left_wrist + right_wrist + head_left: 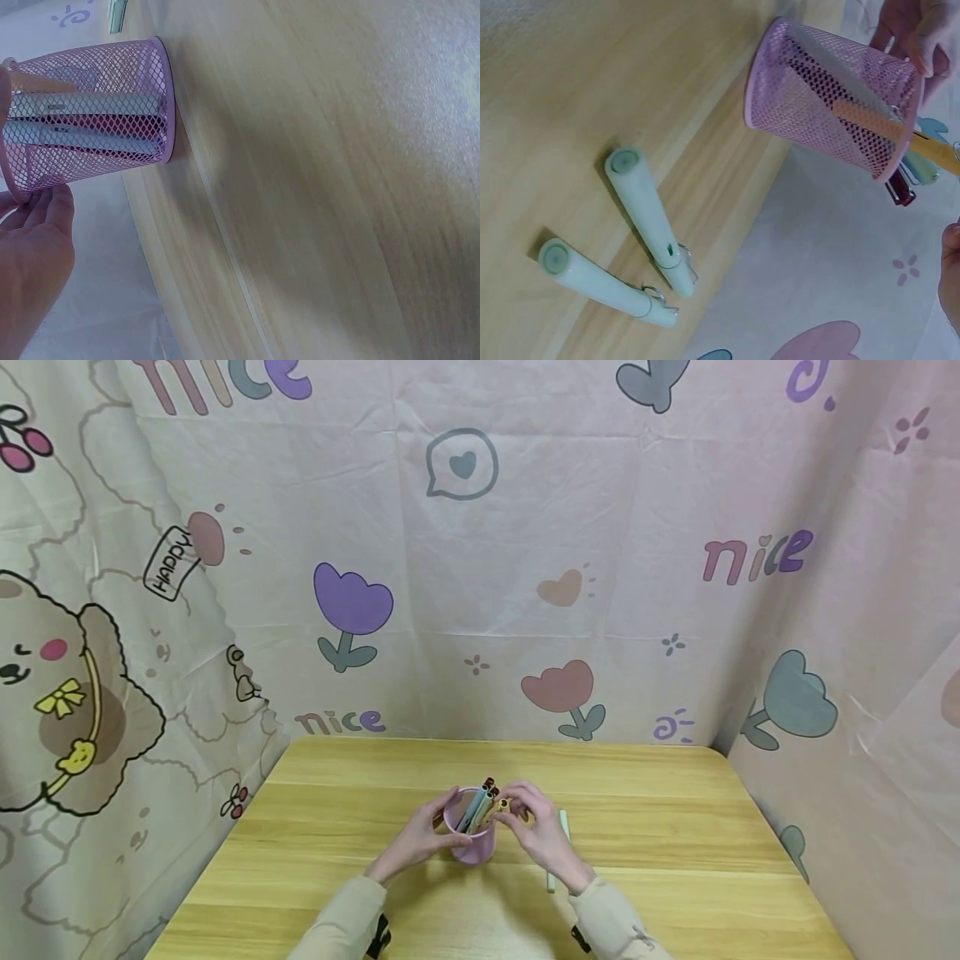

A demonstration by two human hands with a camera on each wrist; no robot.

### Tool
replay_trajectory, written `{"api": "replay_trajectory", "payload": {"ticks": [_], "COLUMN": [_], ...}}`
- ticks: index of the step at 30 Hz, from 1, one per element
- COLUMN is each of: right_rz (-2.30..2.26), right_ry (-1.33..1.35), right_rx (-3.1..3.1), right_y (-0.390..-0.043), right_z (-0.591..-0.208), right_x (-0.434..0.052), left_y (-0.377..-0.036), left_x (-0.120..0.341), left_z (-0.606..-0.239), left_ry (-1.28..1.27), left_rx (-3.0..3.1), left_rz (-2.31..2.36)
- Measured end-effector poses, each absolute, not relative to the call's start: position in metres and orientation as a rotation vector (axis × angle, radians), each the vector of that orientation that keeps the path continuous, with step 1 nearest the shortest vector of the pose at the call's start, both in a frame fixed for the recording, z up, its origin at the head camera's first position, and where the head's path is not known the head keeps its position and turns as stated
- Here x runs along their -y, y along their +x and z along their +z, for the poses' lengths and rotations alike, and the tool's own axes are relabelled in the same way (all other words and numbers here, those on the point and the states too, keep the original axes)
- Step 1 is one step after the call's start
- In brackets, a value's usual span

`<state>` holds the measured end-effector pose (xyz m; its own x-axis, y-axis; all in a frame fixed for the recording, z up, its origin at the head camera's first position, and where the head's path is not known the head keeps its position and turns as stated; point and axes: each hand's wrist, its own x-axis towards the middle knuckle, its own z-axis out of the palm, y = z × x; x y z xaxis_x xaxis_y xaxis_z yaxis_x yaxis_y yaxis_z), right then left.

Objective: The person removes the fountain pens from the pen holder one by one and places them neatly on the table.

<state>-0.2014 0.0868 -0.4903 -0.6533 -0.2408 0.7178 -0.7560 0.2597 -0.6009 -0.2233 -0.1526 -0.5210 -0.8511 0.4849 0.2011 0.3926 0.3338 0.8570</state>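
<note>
Head view: I see both hands at the pink wire-mesh pen cup (471, 835), which stands mid-table on the pale wooden table (660, 793).
Left hand (422, 839): fingers curled round the cup's left wall, steadying it.
Right hand (542, 831): pinching a yellow-orange pen (900, 133) at the cup's rim, its tip already inside.
Cup contents: several pens, blue-grey and dark red among them.
Still out: two mint-green pens (646, 217) lying just right of the cup.
Step, as I judge it: dropping the yellow-orange pen in.
Next move calls for: letting go, then reaching right for a green pen.
</note>
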Motion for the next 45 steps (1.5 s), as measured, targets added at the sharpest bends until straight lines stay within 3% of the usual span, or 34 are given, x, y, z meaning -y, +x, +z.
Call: {"api": "replay_trajectory", "payload": {"ticks": [45], "right_rz": [1.757], "right_ry": [0.836], "right_rx": [1.828], "right_y": [-0.189], "right_z": [-0.468], "right_x": [-0.118], "left_y": [-0.222], "left_x": [0.152], "left_z": [-0.520], "left_ry": [0.779], "left_rx": [-2.450], "left_rz": [1.600]}}
